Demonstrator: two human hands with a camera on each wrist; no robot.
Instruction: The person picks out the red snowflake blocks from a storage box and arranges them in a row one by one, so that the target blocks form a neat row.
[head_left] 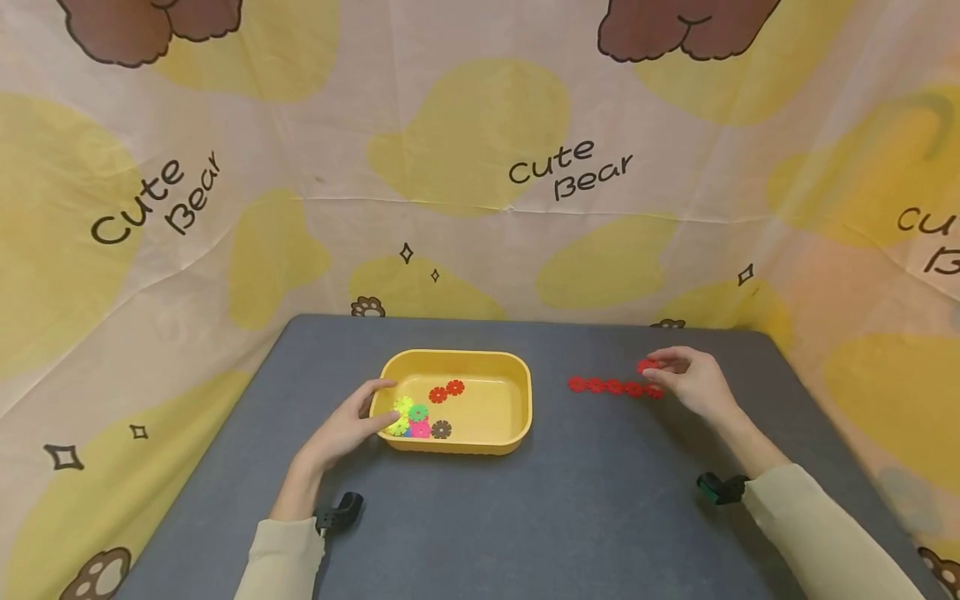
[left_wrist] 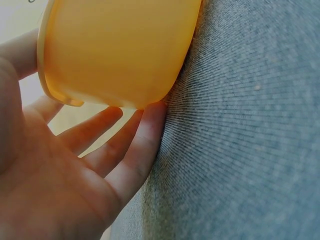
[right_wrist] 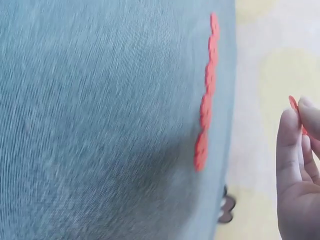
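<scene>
Well, my left hand (head_left: 341, 429) sits at nine o'clock of the yellow tray (head_left: 487, 410), thumb over the rim, fingers against the outer wall, gripping it. Inside, a multicoloured cluster (head_left: 416, 415) lies at eight o'clock, a brown piece (head_left: 441, 429) at seven, and two red pieces (head_left: 441, 394) near the middle. At the tray's three o'clock, a row of five red pieces (head_left: 614, 387) lies on the grey table (head_left: 540, 517). Toward the row's two o'clock, raised, a sixth red piece (head_left: 646, 366) is pinched by my right hand (head_left: 696, 382), thumb against fingertips.
</scene>
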